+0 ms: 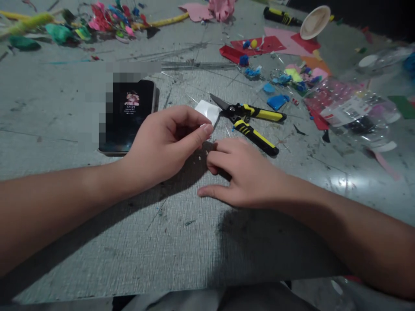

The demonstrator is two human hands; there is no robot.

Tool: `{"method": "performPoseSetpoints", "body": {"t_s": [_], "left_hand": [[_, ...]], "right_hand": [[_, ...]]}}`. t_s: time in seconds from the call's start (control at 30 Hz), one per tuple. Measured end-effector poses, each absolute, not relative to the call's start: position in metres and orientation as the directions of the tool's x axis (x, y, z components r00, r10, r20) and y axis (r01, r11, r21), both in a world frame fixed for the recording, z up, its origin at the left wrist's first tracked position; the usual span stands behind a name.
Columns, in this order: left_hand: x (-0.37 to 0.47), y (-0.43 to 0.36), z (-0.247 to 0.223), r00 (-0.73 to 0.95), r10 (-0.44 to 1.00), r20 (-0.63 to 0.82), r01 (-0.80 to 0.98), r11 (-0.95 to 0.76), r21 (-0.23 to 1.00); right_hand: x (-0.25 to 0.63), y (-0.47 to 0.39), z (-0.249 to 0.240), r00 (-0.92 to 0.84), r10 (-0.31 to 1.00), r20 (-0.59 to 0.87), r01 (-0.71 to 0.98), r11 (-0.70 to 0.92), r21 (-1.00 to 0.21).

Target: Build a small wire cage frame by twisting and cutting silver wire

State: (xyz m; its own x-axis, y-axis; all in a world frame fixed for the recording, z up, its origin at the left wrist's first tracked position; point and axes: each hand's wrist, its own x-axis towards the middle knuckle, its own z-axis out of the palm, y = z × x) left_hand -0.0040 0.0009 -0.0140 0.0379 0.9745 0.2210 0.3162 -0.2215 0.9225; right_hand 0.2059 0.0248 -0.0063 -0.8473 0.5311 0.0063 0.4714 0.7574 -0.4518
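My left hand (165,144) is closed in a pinch above the table, thumb and forefinger pressed together. Something tiny and pale shows at the fingertips, too small to name. Just behind them lies a small white piece of paper (209,111). My right hand (243,172) rests low on the table beside the left one, thumb stretched out apart from the half-curled fingers, and I see nothing in it. Beyond the right hand lie black-and-yellow snips (241,114) with their handles spread and blades pointing left. A smartphone (129,121) with a lit screen lies left of my left hand.
Colourful scraps (110,21) and a yellow rod (165,20) lie at the back left. To the right are red paper (269,44), blue bits (278,102) and a clear plastic bottle (353,112). A paper cup (315,22) lies tipped at the back. The table's edge is near my lap.
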Motion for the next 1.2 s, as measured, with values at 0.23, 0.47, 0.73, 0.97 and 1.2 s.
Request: {"method": "performPoseSetpoints", "body": {"t_s": [0.23,0.47,0.73,0.97,1.2], "left_hand": [[-0.005,0.001,-0.015,0.049,0.960,0.275,0.318,-0.276,0.907],[-0.004,0.001,-0.016,0.049,0.954,0.297,0.319,-0.297,0.900],[-0.005,0.003,-0.018,0.070,0.945,0.321,0.350,-0.324,0.879],[-0.004,-0.001,-0.013,0.048,0.967,0.252,0.326,-0.254,0.911],[-0.007,-0.002,-0.013,0.061,0.973,0.224,0.403,-0.229,0.886]], "right_hand": [[0.216,0.009,0.001,-0.880,0.472,-0.049,0.436,0.764,-0.476],[0.213,-0.001,0.000,-0.872,0.489,-0.023,0.451,0.785,-0.426],[0.209,0.025,-0.019,-0.780,0.613,0.129,0.468,0.707,-0.531],[0.215,0.030,-0.020,-0.803,0.564,0.194,0.396,0.747,-0.533],[0.220,0.032,-0.022,-0.502,0.794,0.343,0.580,0.604,-0.547]]}}
